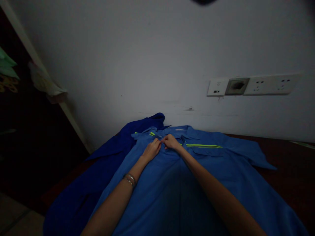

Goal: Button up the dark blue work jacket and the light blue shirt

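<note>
A light blue work shirt (216, 170) with yellow-green piping lies spread out, its collar towards the wall. Both hands meet on its upper chest, left of the front opening. My left hand (152, 149) is closed, its fingers pinching the shirt fabric. Right beside it, my right hand (170, 142) pinches the same gathered bit of cloth, the fingertips nearly touching. Whether a button or other small part sits between the fingers is too small to tell. Under the shirt's left side lies a darker blue garment (108, 160).
The garments lie on a dark reddish-brown surface (278, 154) against a pale wall (147, 59). A row of wall sockets (268, 85) is at the right. On the left, a whitish plastic bag (46, 82) hangs by a dark door or panel (29, 131). Floor tiles (22, 216) show at lower left.
</note>
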A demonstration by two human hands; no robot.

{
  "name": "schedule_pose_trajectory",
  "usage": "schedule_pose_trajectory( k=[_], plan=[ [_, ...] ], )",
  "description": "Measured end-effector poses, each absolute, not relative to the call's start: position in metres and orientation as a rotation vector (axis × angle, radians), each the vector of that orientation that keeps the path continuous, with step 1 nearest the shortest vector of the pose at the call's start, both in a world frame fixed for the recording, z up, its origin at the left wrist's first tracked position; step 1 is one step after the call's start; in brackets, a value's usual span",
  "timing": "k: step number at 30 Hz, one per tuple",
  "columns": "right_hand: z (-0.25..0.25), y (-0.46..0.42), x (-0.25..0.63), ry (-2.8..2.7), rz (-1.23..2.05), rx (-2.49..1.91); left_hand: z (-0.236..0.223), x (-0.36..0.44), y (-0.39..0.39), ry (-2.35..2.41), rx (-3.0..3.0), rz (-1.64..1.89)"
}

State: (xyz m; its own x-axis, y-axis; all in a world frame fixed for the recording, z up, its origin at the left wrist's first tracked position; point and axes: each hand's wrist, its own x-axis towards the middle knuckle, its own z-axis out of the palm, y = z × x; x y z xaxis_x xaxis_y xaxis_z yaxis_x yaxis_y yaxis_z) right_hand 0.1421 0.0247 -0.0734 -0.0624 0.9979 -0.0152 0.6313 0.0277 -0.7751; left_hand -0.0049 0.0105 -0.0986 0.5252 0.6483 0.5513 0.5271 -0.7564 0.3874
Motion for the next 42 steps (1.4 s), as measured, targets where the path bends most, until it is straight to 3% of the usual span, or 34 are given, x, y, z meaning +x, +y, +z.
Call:
schedule_pose_trajectory(
  k=[14, 22, 33, 42],
  plan=[
    [-0.075, 0.024, 0.142, -2.125, 0.379, -1.573, -0.107, -0.007, 0.017, 0.963, 2.588, 1.145],
    [-0.073, 0.022, 0.142, -2.183, 0.303, -1.614, -0.104, -0.006, 0.014, 1.079, 2.685, 1.124],
    [-0.068, 0.016, 0.133, -2.193, 0.218, -1.764, -0.094, 0.003, 0.008, 1.454, 2.902, 0.626],
    [-0.071, 0.023, 0.14, -2.209, 0.212, -1.732, -0.1, -0.003, 0.012, 1.254, 2.909, 0.823]
  ],
)
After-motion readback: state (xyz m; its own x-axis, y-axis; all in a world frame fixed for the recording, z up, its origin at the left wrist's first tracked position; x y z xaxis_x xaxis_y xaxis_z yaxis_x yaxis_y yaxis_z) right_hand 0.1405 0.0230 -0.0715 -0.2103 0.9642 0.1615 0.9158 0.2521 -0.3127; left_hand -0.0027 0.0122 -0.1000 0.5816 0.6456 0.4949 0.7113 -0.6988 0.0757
